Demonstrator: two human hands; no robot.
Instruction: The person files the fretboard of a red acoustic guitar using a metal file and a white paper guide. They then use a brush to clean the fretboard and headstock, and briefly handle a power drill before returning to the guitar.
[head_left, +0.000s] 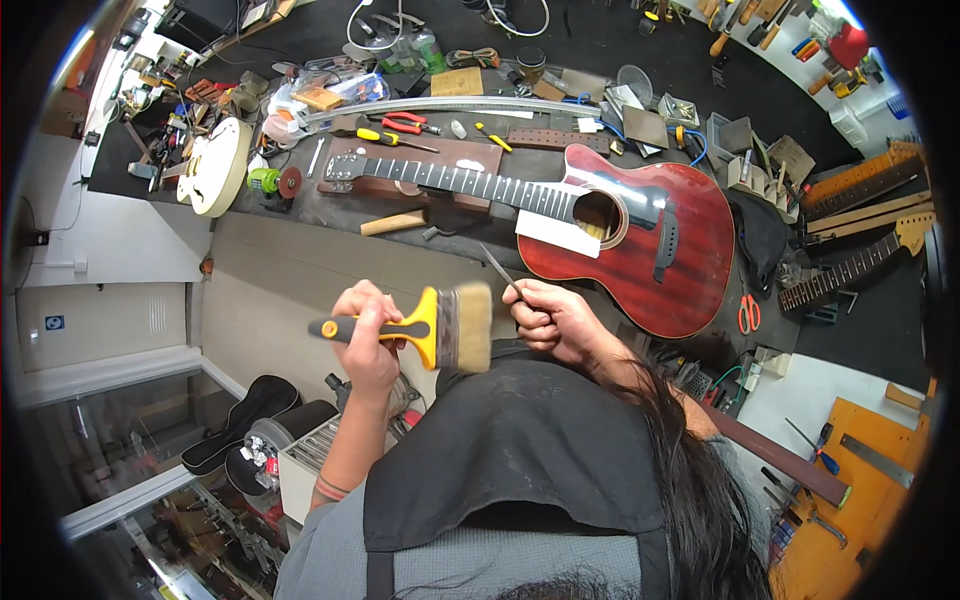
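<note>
On dark workbench [475,228] — red guitar [635,250], pliers [405,124] — beige floor [290,290] below.

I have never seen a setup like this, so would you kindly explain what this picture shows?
There is no machine here: a wide fisheye camera worn on a person's head looks down at their bare hands, and its lens bends straight edges. The left hand holds a wide, yellow-and-black brush; the right hand grips a slim, thin tool. Beyond them, on a dark workbench, lie a red acoustic guitar, red-handled pliers and a pale guitar body.
</note>
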